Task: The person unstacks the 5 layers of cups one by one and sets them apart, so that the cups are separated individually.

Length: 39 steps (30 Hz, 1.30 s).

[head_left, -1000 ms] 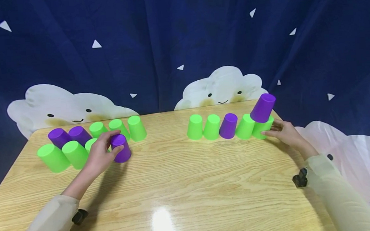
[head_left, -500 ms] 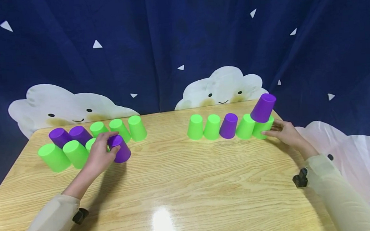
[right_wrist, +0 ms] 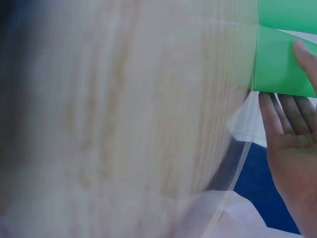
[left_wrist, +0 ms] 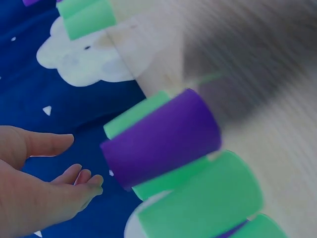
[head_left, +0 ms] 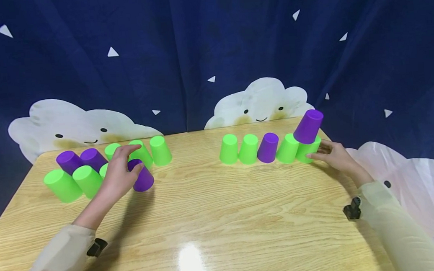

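Note:
My left hand (head_left: 120,173) hovers at an upside-down purple cup (head_left: 144,181) at the near right of the left group. In the left wrist view, a gap shows between its parted thumb and fingers and that purple cup (left_wrist: 163,141). At the right end of the other row, my right hand (head_left: 335,157) grips an upside-down green cup (head_left: 306,152), thumb across its front and fingers at its far side. Another purple cup (head_left: 309,127) stands on top, overlapping this green cup and its neighbour (head_left: 287,149). The right wrist view shows the thumb against the green cup (right_wrist: 280,64).
Several green cups (head_left: 62,186) and purple cups (head_left: 94,159) stand in two rows at the left. The right row also has green cups (head_left: 228,149) and a purple cup (head_left: 268,148). A blue curtain (head_left: 181,62) hangs behind the wooden table (head_left: 223,219).
My left hand has let go of the purple cup; its fingers have lifted and parted from the top. That cup, tilted slightly half a second ago, stands straighter. The right hand has stayed put.

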Available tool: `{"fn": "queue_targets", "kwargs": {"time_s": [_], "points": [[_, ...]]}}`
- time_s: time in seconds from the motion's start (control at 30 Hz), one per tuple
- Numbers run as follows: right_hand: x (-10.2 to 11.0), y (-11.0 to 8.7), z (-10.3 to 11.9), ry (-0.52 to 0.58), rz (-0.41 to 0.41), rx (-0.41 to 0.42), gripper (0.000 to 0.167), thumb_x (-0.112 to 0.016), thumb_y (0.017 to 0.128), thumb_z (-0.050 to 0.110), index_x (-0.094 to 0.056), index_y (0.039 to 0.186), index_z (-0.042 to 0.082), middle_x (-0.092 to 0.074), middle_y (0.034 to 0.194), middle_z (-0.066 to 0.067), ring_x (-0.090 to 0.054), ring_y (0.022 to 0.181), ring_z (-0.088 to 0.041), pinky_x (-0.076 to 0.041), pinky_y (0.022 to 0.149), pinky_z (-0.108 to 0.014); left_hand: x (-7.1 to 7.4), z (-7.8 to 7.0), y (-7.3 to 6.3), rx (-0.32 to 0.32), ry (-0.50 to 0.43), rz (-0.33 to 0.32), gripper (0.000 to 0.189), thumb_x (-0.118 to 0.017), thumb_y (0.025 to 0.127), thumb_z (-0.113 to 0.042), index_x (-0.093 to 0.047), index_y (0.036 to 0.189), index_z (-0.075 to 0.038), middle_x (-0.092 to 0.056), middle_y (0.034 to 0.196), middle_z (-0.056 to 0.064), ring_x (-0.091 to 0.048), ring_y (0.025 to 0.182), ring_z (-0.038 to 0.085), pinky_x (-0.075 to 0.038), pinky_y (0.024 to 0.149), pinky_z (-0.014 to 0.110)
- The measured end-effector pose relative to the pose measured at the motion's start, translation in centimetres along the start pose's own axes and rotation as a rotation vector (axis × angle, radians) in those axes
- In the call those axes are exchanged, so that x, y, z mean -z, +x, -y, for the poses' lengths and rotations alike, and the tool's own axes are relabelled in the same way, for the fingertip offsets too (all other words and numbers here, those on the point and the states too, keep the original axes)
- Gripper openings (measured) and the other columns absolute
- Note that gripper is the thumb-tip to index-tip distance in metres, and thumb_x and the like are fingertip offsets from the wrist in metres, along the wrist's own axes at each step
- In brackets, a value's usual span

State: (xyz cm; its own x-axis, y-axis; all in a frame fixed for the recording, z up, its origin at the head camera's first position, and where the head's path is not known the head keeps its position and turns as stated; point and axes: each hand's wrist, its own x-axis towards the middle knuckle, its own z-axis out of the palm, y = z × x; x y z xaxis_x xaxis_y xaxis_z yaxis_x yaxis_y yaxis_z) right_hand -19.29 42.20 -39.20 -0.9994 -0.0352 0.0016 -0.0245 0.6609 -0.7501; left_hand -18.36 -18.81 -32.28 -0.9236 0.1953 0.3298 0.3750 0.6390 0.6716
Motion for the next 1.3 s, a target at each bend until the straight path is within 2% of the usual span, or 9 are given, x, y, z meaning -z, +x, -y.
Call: {"fn": "queue_targets", "kwargs": {"time_s": [0.13,0.27,0.53,0.93,1.1,1.3], "points": [[0.1,-0.2,0.0,0.000,0.009,-0.006,0.072,-0.069,0.093,0.036,-0.040,0.146,-0.003,-0.050,0.139,-0.026,-0.050,0.125,-0.042,-0.048,0.084,-0.009,-1.1,-1.5,1.0,-0.049,-0.032,-0.013,0.047,-0.062,0.086,0.011,-0.049,0.132,0.013,-0.045,0.130,0.031,-0.044,0.120,0.048,-0.039,0.103,0.058],[0.2,-0.3,-0.1,0.005,0.008,-0.011,0.073,-0.069,0.093,0.035,-0.039,0.146,-0.004,-0.049,0.139,-0.026,-0.049,0.125,-0.043,-0.047,0.084,-0.008,-3.0,-3.1,2.3,-0.108,-0.057,-0.011,0.047,-0.064,0.086,0.011,-0.051,0.131,0.011,-0.048,0.131,0.029,-0.045,0.123,0.045,-0.039,0.105,0.054],[0.1,-0.3,-0.3,0.018,0.006,-0.007,0.074,-0.070,0.092,0.035,-0.038,0.147,-0.004,-0.048,0.140,-0.026,-0.049,0.126,-0.043,-0.047,0.085,-0.008,-7.6,-7.3,5.4,-0.201,-0.109,0.063,0.047,-0.065,0.088,0.006,-0.051,0.133,0.008,-0.049,0.132,0.023,-0.048,0.124,0.038,-0.041,0.106,0.047],[0.1,-0.1,-0.3,0.019,-0.002,-0.005,0.074,-0.070,0.092,0.035,-0.038,0.146,-0.005,-0.049,0.140,-0.027,-0.049,0.125,-0.044,-0.048,0.084,-0.008,-14.4,-14.7,10.4,-0.255,-0.182,0.192,0.047,-0.067,0.093,-0.007,-0.051,0.137,0.001,-0.049,0.138,0.015,-0.045,0.131,0.027,-0.036,0.112,0.031],[0.1,-0.1,-0.2,0.022,-0.002,-0.005,0.074,-0.071,0.092,0.034,-0.038,0.146,-0.005,-0.048,0.140,-0.027,-0.049,0.125,-0.044,-0.048,0.084,-0.008,-17.5,-17.7,11.7,-0.258,-0.208,0.256,0.049,-0.067,0.095,-0.013,-0.050,0.139,-0.002,-0.048,0.141,0.011,-0.045,0.132,0.024,-0.035,0.110,0.024],[-0.1,0.1,-0.2,0.042,0.005,0.000,0.074,-0.071,0.091,0.034,-0.039,0.146,-0.005,-0.048,0.141,-0.026,-0.049,0.126,-0.043,-0.048,0.085,-0.010,-21.1,-20.4,12.9,-0.282,-0.250,0.279,0.051,-0.069,0.094,-0.020,-0.051,0.140,-0.005,-0.050,0.140,0.008,-0.047,0.129,0.020,-0.038,0.105,0.017]]}}
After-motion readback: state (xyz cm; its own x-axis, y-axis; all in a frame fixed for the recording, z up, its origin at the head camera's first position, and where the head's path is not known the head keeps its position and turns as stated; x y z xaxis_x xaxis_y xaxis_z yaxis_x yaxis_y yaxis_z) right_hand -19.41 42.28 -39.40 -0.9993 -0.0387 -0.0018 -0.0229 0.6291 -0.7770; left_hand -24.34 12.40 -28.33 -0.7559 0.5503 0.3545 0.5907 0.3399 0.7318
